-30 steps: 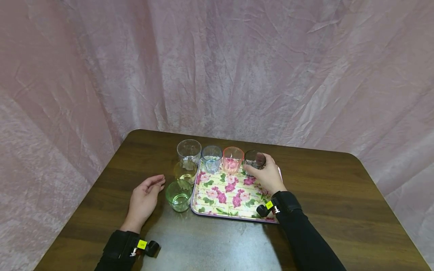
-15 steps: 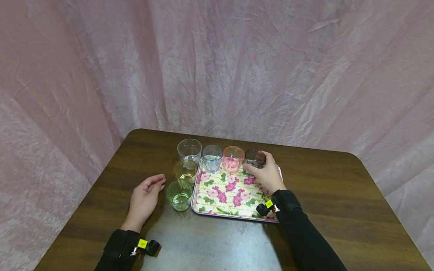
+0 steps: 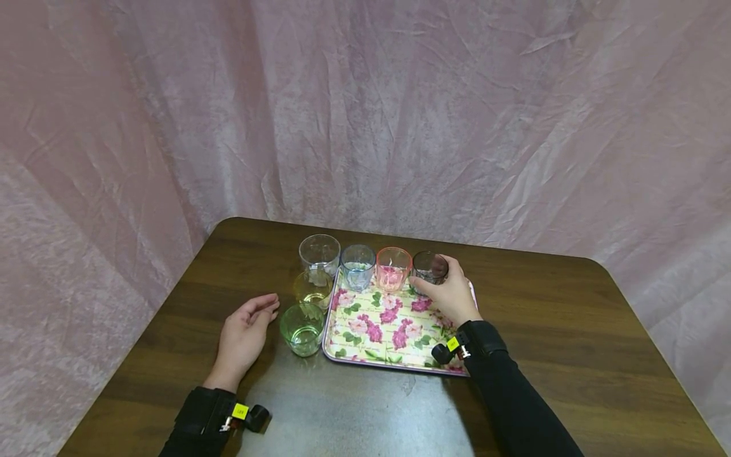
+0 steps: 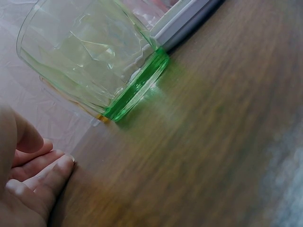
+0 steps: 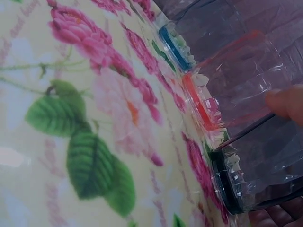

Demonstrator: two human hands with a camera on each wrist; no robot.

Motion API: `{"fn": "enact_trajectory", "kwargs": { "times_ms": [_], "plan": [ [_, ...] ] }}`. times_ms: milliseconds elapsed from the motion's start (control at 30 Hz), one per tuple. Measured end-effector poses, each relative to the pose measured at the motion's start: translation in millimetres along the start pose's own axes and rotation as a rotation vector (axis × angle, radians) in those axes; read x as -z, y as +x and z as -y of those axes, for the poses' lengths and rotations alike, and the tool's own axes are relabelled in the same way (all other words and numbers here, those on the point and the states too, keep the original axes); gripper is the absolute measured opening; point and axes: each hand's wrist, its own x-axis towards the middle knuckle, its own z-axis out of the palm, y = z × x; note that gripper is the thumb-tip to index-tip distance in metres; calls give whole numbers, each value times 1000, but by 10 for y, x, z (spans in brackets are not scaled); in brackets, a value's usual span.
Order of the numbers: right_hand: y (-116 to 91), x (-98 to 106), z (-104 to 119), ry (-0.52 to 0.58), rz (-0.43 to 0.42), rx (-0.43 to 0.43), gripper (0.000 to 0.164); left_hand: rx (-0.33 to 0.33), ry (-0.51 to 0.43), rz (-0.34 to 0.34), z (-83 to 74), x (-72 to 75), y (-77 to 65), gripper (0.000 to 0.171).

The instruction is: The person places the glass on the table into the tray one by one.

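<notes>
In the head view my right hand (image 3: pixel 448 293) holds a dark grey glass (image 3: pixel 428 270) upright at the back right of the floral tray (image 3: pixel 360 346), thumb on its near left side and fingers round the right. The right wrist view shows the dark base (image 5: pixel 227 182) of that glass at the tray surface. A pink glass (image 3: pixel 393 270) and a blue glass (image 3: pixel 358 268) stand left of it in a row on the tray. My left hand (image 3: pixel 242 336) rests on the table with loosely bent fingers, holding nothing. A green glass (image 4: pixel 94 61) stands just beyond those fingers.
Left of the tray, a yellow glass (image 3: pixel 313 291) and a clear glass (image 3: pixel 318 254) line up behind the green one on the brown wooden table (image 3: pixel 559 355). A pink curtain (image 3: pixel 400 127) hangs behind the table's far edge.
</notes>
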Motion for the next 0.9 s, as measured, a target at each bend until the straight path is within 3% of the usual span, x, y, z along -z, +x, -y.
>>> {"fn": "enact_trajectory", "kwargs": {
  "times_ms": [433, 900],
  "plan": [
    [-64, 65, 8, 55, -10, -14, 104, -15, -6, 3, 4, -17, 3, 36],
    [-199, 257, 64, 118, -44, 29, 92, -16, -13, 1, 10, -4, 11, 36]
  ]
}}
